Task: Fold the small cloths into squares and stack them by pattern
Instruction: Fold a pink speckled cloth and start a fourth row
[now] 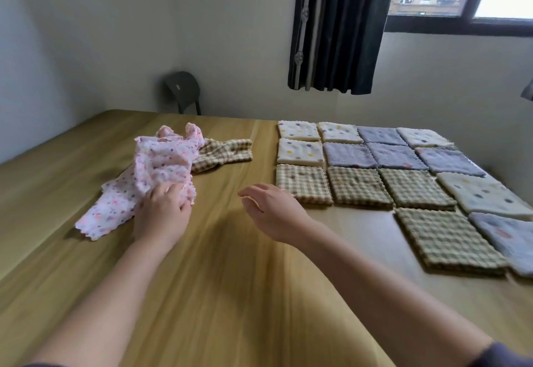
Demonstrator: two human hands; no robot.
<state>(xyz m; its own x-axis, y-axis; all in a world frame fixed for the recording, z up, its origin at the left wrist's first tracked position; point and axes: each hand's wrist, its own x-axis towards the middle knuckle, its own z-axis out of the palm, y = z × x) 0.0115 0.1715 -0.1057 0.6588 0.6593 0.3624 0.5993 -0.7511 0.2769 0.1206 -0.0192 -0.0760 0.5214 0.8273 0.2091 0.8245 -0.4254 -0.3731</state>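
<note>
A long wooden counter (219,265) with a yellow-brown grain fills the view. Its right half, from the far edge towards the right edge, carries rows of folded square cloths lying flat and close together, all with zigzag-cut borders. They come in three patterns: cream squares with scattered coloured dots (300,151), mostly in the far rows; fleecy grey-purple squares (347,154) in the middle; and green-and-beige checked squares (302,183), mostly in the nearer rows.

On the left half, well apart from the rows, a pale pink cloth printed with small pink, purple and dark spots (161,161) lies unfolded and rumpled, bunched high at its far end and trailing a flat corner towards the left edge. Touching its far right side is a crumpled green-and-beige checked cloth (222,151), also unfolded.

The left grip (161,210) has its fingers curled into the near edge of the pink cloth, bunching the fabric. The right grip (274,210) is between the pink cloth and the folded rows, fingers loosely extended, holding nothing.
</note>
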